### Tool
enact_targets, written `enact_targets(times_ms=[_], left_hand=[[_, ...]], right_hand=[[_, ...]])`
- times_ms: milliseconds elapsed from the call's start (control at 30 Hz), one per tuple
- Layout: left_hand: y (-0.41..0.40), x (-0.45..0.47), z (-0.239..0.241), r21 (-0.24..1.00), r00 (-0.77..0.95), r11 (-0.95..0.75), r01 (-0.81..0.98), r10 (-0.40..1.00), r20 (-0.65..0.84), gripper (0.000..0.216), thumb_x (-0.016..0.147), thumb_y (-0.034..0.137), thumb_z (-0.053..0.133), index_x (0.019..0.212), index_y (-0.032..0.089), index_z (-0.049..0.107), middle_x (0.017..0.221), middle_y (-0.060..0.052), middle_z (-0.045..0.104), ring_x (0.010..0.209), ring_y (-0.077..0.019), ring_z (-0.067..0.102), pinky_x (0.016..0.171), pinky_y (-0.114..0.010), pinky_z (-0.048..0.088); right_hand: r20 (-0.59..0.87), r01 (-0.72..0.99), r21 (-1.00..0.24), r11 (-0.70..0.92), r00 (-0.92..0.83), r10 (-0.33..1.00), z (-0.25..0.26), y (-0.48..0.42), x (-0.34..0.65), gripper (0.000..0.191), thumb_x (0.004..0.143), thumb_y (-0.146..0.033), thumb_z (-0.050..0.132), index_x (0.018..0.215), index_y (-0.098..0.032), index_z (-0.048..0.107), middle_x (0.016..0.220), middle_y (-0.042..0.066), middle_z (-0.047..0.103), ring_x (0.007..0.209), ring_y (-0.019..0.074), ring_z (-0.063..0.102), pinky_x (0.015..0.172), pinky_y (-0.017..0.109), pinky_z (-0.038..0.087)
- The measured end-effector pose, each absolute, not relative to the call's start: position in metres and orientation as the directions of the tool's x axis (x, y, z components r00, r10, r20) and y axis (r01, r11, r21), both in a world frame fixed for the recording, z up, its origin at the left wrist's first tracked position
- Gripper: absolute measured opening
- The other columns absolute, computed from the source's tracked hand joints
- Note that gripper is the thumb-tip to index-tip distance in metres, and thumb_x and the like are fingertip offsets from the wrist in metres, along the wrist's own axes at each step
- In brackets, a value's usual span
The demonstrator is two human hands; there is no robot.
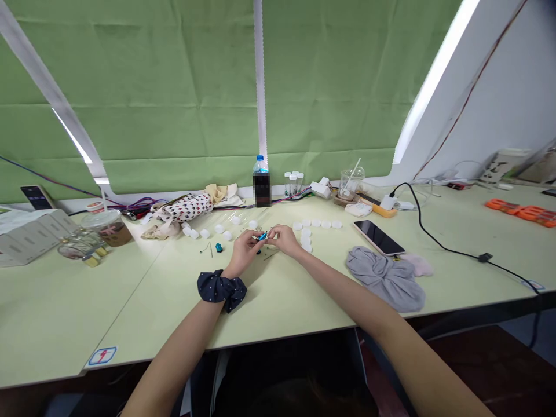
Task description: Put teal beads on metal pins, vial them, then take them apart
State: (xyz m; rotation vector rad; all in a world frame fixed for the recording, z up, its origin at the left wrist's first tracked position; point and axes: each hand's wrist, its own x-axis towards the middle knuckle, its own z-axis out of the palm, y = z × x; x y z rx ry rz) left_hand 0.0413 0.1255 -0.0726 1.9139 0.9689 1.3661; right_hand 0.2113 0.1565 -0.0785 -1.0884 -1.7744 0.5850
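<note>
Above the middle of the table, my left hand (242, 252) pinches a small blue piece (262, 236) between its fingertips. Its exact kind is too small to tell. My right hand (284, 238) meets it from the right, fingers closed in a pinch at the piece's edge; what they grip is mostly hidden. A small teal piece (219, 248) stands on the table left of my left hand, beside a thin bent wire (211, 250). Tiny dark bits lie under and around my hands. White round caps (306, 238) are set out in rows on both sides.
Behind my hands stand a dark-labelled bottle (261, 188) and several small capped vials (293, 184). To the right lie a phone (379, 237), a grey cloth (384, 278) and a black cable (452, 249). A drink cup (113, 229) and white boxes (32, 234) stand left.
</note>
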Motion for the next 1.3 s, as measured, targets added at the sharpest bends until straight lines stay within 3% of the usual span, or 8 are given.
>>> enact_targets(times_ms=[167,333,467,667,900,1033,1167,1300], left_hand=[[0.122,0.042,-0.067,0.742,0.172,-0.614,0.269,0.789,0.590,0.024,0.077,0.035,0.062,0.095,0.020,0.066,0.090,-0.006,0.060,0.062,-0.0120,0.052,0.058,-0.026,0.043],[0.119,0.041,-0.062,0.662,0.176,-0.667,0.341,0.737,0.652,0.024,0.080,0.032,0.058,0.101,0.022,0.066,0.090,-0.005,0.056,0.062,-0.0117,0.049,0.059,-0.026,0.042],[0.121,0.040,-0.063,0.654,0.189,-0.668,0.357,0.737,0.649,0.024,0.081,0.032,0.057,0.101,0.021,0.066,0.091,-0.005,0.056,0.061,-0.0111,0.048,0.058,-0.026,0.041],[0.121,0.040,-0.063,0.643,0.225,-0.689,0.334,0.721,0.656,0.022,0.080,0.032,0.059,0.097,0.021,0.068,0.090,-0.005,0.055,0.059,-0.0104,0.046,0.058,-0.026,0.040],[0.117,0.042,-0.057,0.628,0.226,-0.712,0.314,0.699,0.679,0.020,0.080,0.032,0.059,0.094,0.022,0.069,0.088,-0.005,0.055,0.061,-0.0109,0.045,0.058,-0.026,0.039],[0.116,0.043,-0.056,0.644,0.219,-0.705,0.298,0.707,0.672,0.019,0.080,0.033,0.060,0.093,0.022,0.069,0.089,-0.005,0.055,0.061,-0.0109,0.046,0.059,-0.026,0.039],[0.118,0.042,-0.057,0.666,0.209,-0.688,0.290,0.724,0.657,0.021,0.079,0.033,0.061,0.094,0.021,0.068,0.089,-0.006,0.056,0.061,-0.0114,0.047,0.058,-0.027,0.039],[0.123,0.037,-0.058,0.675,0.193,-0.667,0.315,0.741,0.643,0.022,0.077,0.034,0.062,0.094,0.021,0.068,0.086,-0.005,0.056,0.060,-0.0117,0.047,0.057,-0.026,0.039]], right_hand=[[0.410,0.336,-0.832,0.442,-0.167,0.897,-0.080,0.155,0.208,0.029,0.064,-0.037,0.071,0.059,-0.017,0.052,0.057,-0.003,0.056,0.053,0.0100,0.051,0.051,0.021,0.039],[0.312,0.130,-0.923,0.362,-0.295,0.903,-0.075,0.150,0.204,0.023,0.069,-0.037,0.067,0.076,-0.016,0.060,0.062,0.000,0.061,0.051,0.0122,0.057,0.051,0.025,0.047],[0.362,0.197,-0.874,0.444,-0.346,0.866,-0.073,0.151,0.207,0.020,0.077,-0.034,0.060,0.077,-0.016,0.068,0.065,0.003,0.065,0.056,0.0133,0.058,0.056,0.025,0.047],[0.524,0.325,-0.761,0.561,-0.200,0.828,-0.079,0.160,0.210,0.016,0.065,-0.032,0.074,0.065,-0.016,0.069,0.086,0.006,0.067,0.071,0.0136,0.058,0.056,0.023,0.039],[0.556,0.260,-0.767,0.586,-0.185,0.810,-0.080,0.158,0.206,0.020,0.067,-0.033,0.070,0.063,-0.015,0.062,0.079,0.003,0.062,0.055,0.0083,0.046,0.053,0.023,0.038],[0.500,0.258,-0.808,0.529,-0.174,0.849,-0.082,0.156,0.206,0.019,0.068,-0.033,0.067,0.067,-0.016,0.059,0.063,-0.001,0.057,0.050,0.0082,0.043,0.049,0.022,0.036],[0.444,0.175,-0.862,0.475,-0.189,0.876,-0.084,0.153,0.205,0.021,0.067,-0.034,0.067,0.066,-0.018,0.053,0.058,-0.003,0.054,0.051,0.0102,0.048,0.049,0.022,0.040],[0.429,0.048,-0.888,0.457,-0.270,0.862,-0.079,0.150,0.203,0.023,0.069,-0.036,0.064,0.082,-0.018,0.060,0.071,0.001,0.063,0.058,0.0133,0.057,0.055,0.026,0.047]])
